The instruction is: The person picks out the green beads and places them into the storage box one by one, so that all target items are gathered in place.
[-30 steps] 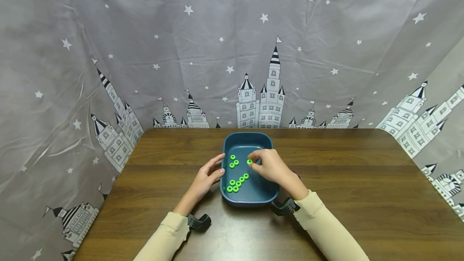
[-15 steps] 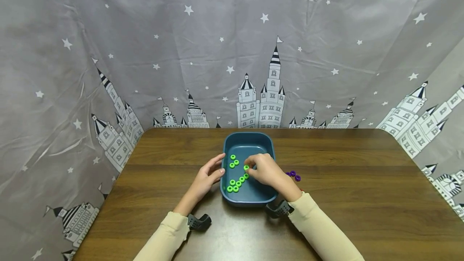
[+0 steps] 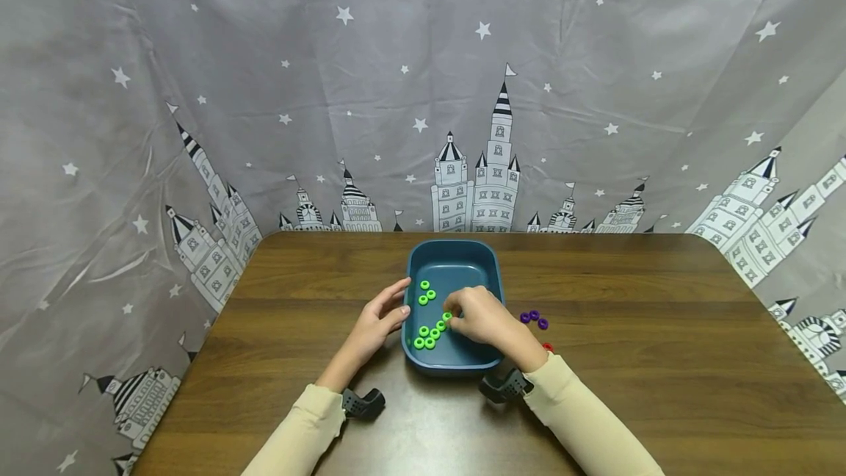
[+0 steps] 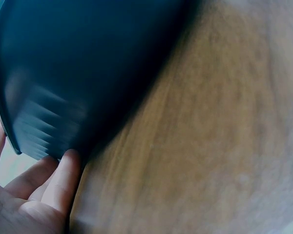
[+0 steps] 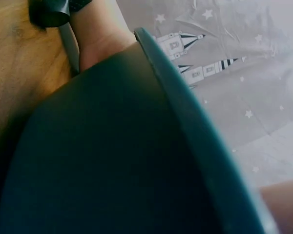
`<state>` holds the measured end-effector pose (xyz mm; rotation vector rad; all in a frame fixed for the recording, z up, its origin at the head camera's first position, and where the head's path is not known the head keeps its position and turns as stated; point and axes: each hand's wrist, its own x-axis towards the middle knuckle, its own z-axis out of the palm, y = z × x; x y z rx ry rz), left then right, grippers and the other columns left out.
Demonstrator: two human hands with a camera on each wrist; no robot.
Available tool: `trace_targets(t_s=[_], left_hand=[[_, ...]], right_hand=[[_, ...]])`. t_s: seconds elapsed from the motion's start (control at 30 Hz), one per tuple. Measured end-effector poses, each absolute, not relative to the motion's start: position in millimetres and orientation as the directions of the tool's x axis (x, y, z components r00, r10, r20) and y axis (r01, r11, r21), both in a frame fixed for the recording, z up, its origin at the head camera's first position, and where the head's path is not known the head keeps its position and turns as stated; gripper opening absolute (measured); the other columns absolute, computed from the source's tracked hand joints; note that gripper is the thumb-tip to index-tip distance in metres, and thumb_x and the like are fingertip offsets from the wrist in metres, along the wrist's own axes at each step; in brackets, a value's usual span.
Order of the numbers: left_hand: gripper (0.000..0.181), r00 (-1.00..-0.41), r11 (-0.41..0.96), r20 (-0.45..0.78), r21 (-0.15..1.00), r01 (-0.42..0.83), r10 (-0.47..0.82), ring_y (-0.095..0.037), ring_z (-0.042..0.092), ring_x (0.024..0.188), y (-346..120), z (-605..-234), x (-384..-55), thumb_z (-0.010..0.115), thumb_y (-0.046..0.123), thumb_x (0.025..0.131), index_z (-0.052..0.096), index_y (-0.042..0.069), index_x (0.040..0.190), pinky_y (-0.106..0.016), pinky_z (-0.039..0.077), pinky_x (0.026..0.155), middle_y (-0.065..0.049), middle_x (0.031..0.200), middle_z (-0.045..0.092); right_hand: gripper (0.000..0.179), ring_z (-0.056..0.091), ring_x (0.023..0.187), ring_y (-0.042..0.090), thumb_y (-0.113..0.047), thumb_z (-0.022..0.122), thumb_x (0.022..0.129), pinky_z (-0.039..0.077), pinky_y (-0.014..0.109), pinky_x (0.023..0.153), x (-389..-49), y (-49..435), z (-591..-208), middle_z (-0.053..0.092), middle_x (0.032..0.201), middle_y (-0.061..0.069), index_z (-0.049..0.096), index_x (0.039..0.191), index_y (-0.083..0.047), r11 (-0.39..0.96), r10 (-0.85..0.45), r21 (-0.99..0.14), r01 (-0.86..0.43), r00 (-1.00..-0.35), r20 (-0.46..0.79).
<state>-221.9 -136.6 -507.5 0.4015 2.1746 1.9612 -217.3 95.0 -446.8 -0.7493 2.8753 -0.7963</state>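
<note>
A deep blue plastic tray [image 3: 472,353] stands on the wooden table, holding several small green rings [image 3: 429,344]. With its fingers nearly straight, the left hand [image 3: 371,325] rests against the tray's left side; in the left wrist view its fingertips [image 4: 68,163] touch the outer wall. Inside the tray, the right hand [image 3: 485,318] pinches a green ring [image 3: 447,316] at the upper end of a slanted row of rings. In the right wrist view the tray's wall [image 5: 88,146] hides the right fingers and the rings.
Several purple rings [image 3: 534,315] lie on the table to the right of the tray. A red ring [image 3: 548,347] shows partly beside the right forearm. Behind the table [image 3: 661,314] hangs a grey curtain [image 3: 370,94] printed with castles and stars.
The right hand has moved down and left inside the tray, carrying the green ring to the row's upper end. Purple and red rings have come into view beside the forearm. The left hand stays put.
</note>
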Motion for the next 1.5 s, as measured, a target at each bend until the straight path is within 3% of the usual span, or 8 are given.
trace_targets(t_s=[0.17, 0.47, 1.5], left_hand=[[0.056, -0.944, 0.088, 0.046, 0.993, 0.079, 0.326, -0.045, 0.054, 0.132, -138.0, -506.7, -222.5, 0.056, 0.012, 0.102, 0.04, 0.008, 0.156, -0.044, 0.057, 0.099, -0.03, 0.152, 0.047], [0.055, -0.945, 0.096, 0.041, 0.992, 0.076, 0.325, -0.045, 0.054, 0.132, -137.8, -508.5, -222.1, 0.056, 0.012, 0.103, 0.04, 0.008, 0.156, -0.046, 0.056, 0.1, -0.03, 0.152, 0.046], [0.055, -0.943, 0.087, 0.047, 0.993, 0.08, 0.329, -0.046, 0.053, 0.133, -137.8, -508.4, -221.9, 0.055, 0.012, 0.103, 0.039, 0.007, 0.156, -0.046, 0.057, 0.1, -0.031, 0.153, 0.045]], right_hand=[[0.012, 0.061, 0.071, 0.011, -0.008, 0.079, 0.084, 0.053, 0.03, 0.064, -214.6, 93.6, -446.1, 0.074, 0.081, 0.004, 0.078, 0.095, -0.005, 0.77, -0.477, -0.463, -0.438, -0.878, 0.037], [0.005, 0.058, 0.069, 0.014, -0.01, 0.08, 0.083, 0.054, 0.038, 0.066, -210.1, 92.4, -449.0, 0.073, 0.08, 0.002, 0.077, 0.086, -0.007, 0.806, -0.461, -0.42, -0.416, -0.887, -0.006], [0.006, 0.058, 0.068, 0.016, -0.007, 0.08, 0.081, 0.052, 0.039, 0.062, -211.1, 91.5, -456.9, 0.071, 0.077, 0.002, 0.075, 0.083, -0.008, 0.797, -0.467, -0.412, -0.442, -0.883, 0.045]])
